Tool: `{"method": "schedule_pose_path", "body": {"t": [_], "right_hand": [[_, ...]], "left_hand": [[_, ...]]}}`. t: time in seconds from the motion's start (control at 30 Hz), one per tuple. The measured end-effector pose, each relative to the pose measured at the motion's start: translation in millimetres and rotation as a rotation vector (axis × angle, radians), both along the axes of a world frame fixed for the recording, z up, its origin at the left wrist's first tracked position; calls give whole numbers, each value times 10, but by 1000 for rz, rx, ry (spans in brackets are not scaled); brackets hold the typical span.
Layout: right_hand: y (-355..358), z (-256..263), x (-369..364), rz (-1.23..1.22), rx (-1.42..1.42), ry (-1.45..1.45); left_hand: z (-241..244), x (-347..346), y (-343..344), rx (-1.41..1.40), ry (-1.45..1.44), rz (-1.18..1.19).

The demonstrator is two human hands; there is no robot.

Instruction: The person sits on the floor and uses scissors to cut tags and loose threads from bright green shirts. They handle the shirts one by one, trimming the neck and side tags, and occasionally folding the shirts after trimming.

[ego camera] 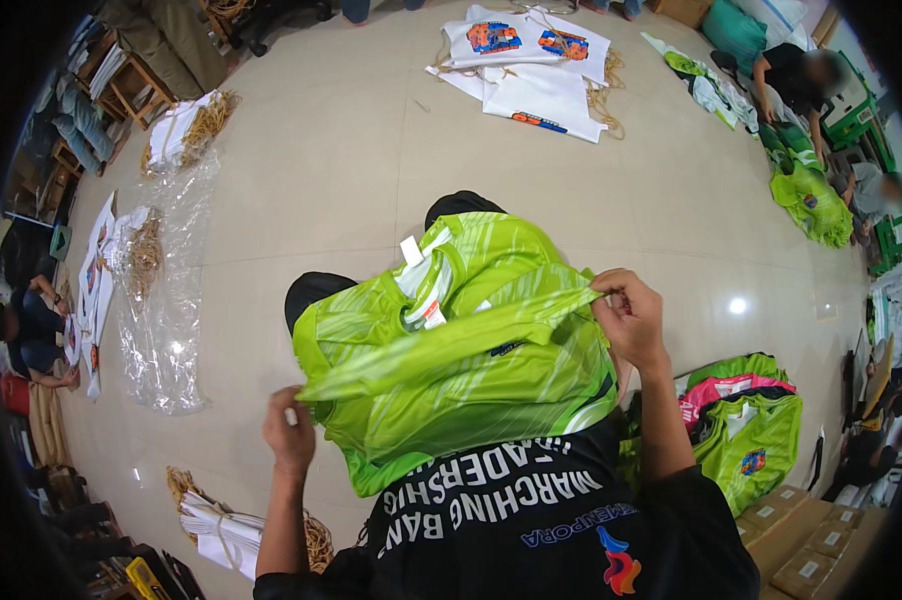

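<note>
Across my lap lies a lime-green jersey (481, 405) with pale streaks, bunched in folds. My left hand (288, 431) pinches one end of a stretched green fabric edge, and my right hand (631, 315) grips the other end higher up on the right. Between them the cloth is pulled taut and slightly blurred. Beyond it shows a neck opening with a white tag (412, 252) and a white-and-red label (431, 313). Whether one or more jerseys are stacked here I cannot tell. Both knees (462, 204) are in black cloth beneath.
More folded jerseys (758, 442) lie at my right, beside cardboard boxes (803, 540). White printed drawstring bags (526, 67) rest on the tiled floor ahead. Clear plastic (166, 337) and corded white bundles (222, 525) are at left. Co-workers (796, 82) sit at the right and left edges.
</note>
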State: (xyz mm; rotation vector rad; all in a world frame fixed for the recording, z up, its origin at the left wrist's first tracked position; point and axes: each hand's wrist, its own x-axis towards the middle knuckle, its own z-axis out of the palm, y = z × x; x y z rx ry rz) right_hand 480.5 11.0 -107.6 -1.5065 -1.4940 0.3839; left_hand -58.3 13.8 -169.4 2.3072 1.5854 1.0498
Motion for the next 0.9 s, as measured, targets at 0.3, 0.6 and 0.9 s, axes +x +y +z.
{"method": "schedule_pose_path", "body": {"t": [0.3, 0.6, 0.9], "right_hand": [[-296, 544, 353, 689, -533, -215], [359, 349, -134, 201, -453, -35], [1277, 17, -1009, 381, -204, -238]], "left_hand": [[678, -83, 39, -696, 155, -605], [748, 910, 473, -353, 68, -278], [113, 1868, 1180, -574, 145, -363]]}}
